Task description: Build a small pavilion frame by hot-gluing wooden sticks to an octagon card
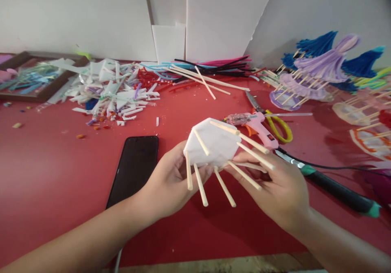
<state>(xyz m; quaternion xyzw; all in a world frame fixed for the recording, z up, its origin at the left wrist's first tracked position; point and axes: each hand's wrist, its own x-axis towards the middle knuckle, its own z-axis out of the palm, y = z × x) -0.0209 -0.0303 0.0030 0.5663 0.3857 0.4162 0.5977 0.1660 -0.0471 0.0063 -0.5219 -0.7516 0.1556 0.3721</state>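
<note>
Between my two hands, above the red table, is a white many-sided foam disc [214,144] with several thin wooden sticks [224,187] standing out from its edge toward me. My left hand [171,179] grips its left and lower side, the thumb pressed near the bottom edge. On the other side my right hand [277,183] holds the right and lower edge, with its fingers partly hidden behind the sticks. A pink glue gun [256,126] lies just beyond the right hand. The underside of the disc is hidden.
A black phone [134,167] lies left of my left hand. Yellow-handled scissors [277,126] and a green-black cutter [339,189] lie right. Foam scraps [113,87], pipe cleaners [214,67] and loose sticks [204,81] line the back. Finished-looking stick models [305,81] stand at right.
</note>
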